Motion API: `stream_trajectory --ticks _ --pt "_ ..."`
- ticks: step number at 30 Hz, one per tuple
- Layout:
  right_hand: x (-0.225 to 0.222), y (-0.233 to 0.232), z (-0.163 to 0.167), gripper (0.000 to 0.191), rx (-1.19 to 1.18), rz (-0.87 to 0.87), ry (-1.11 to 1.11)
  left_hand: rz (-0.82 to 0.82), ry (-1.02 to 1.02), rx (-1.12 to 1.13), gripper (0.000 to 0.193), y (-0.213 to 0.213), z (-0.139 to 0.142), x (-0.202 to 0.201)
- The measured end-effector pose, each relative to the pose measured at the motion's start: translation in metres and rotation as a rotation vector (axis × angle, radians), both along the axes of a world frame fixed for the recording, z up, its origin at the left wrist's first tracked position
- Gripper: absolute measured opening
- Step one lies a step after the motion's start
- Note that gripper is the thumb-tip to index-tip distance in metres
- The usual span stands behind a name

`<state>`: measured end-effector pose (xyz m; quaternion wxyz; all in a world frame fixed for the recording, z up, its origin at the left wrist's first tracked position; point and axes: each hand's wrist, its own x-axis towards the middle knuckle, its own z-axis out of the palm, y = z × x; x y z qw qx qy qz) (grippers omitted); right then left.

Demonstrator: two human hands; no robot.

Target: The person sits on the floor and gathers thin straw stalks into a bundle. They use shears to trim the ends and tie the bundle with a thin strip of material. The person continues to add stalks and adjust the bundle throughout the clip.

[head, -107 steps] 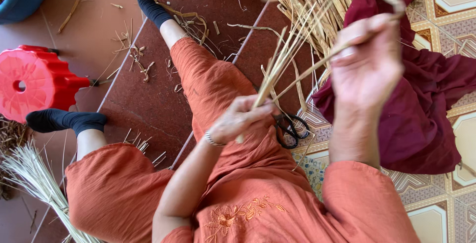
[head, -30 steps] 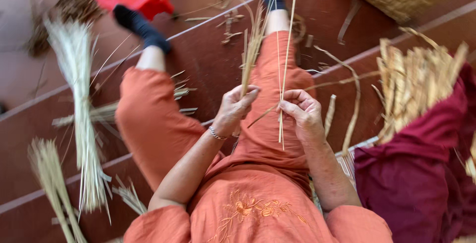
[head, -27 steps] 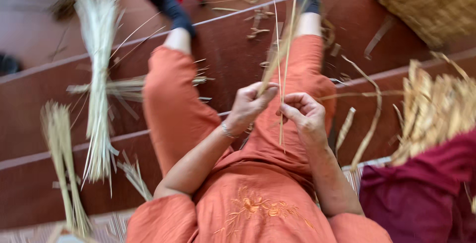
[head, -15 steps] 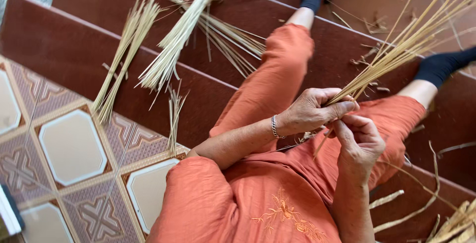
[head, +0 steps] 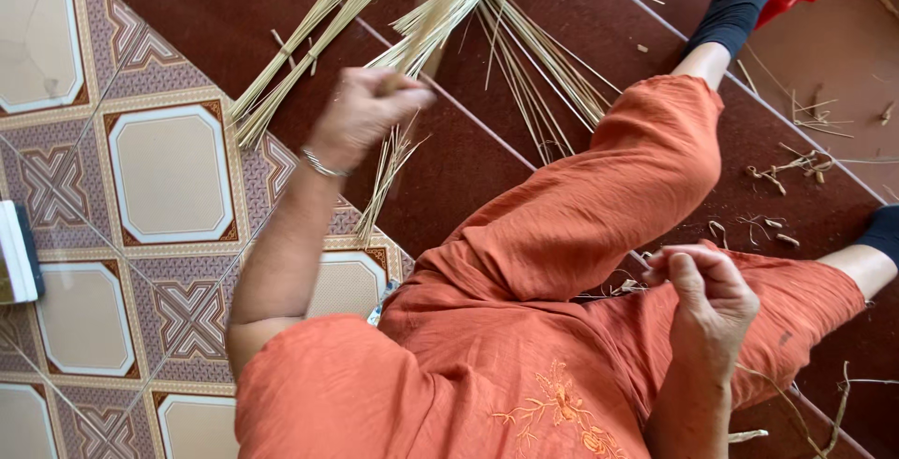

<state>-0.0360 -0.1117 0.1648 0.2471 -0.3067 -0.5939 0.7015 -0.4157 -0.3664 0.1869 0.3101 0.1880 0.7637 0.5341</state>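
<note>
- left hand point(head: 361, 114) raised over the floor, closed around a bundle of pale straw stalks point(head: 449, 9)
- right hand point(head: 707, 295) above the orange-trousered knee point(head: 655, 150), fingers pinched; contents can't be made out

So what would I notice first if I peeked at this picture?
The bright orange trousers fill the middle of the view. At upper left, the left hand grips a bunch of long pale straw stalks above the dark red floor, while the right hand pinches something thin at lower right.
</note>
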Motion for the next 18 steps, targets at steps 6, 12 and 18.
stream_trajectory --ticks 6,12,18 --pt "0.014 -0.003 -0.031 0.012 -0.101 -0.051 -0.028 0.325 0.173 -0.355 0.014 -0.131 -0.066 -0.102" --pt "0.003 -0.01 -0.033 0.014 -0.061 -0.063 -0.121 0.246 0.37 -0.693 0.017 -0.159 -0.113 -0.149" --pt "0.013 -0.012 -0.032 0.012 -0.096 -0.108 -0.1 0.236 0.307 -0.87 0.013 -0.154 -0.121 -0.156"
